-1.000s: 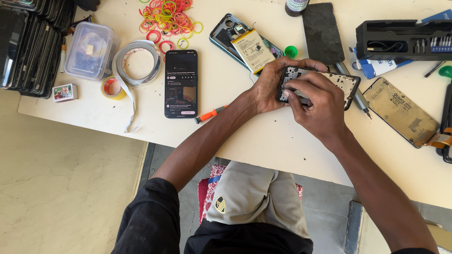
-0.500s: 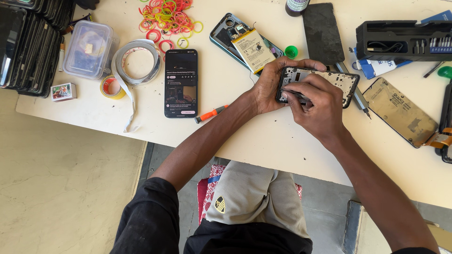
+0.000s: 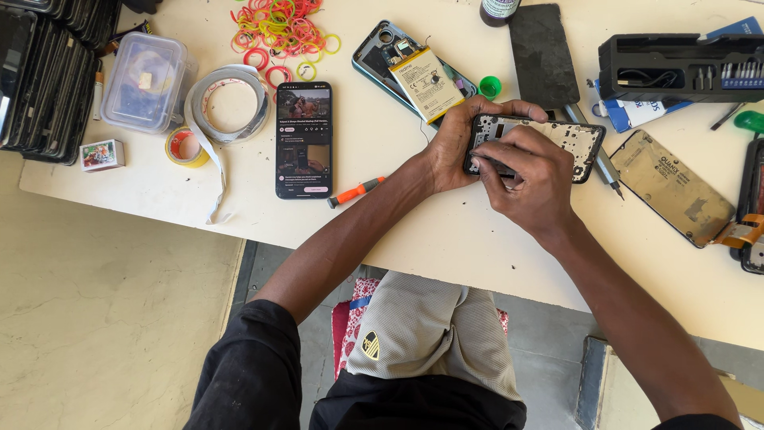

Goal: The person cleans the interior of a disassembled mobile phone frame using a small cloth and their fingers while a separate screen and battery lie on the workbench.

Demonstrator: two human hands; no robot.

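Nothing moved since earlier | your left hand (image 3: 452,143) grips opened black phone frame (image 3: 549,135), right hand (image 3: 525,179) fingers pinch inside | battery already out, reassembly left

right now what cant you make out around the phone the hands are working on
Head view only:
- Left end of the opened phone: covered by the left hand and right hand.
- Whether the right fingertips pinch a tool or part: too small to tell.
- Device at the right edge: cut off by the frame.
- Bottle at the top: cropped.
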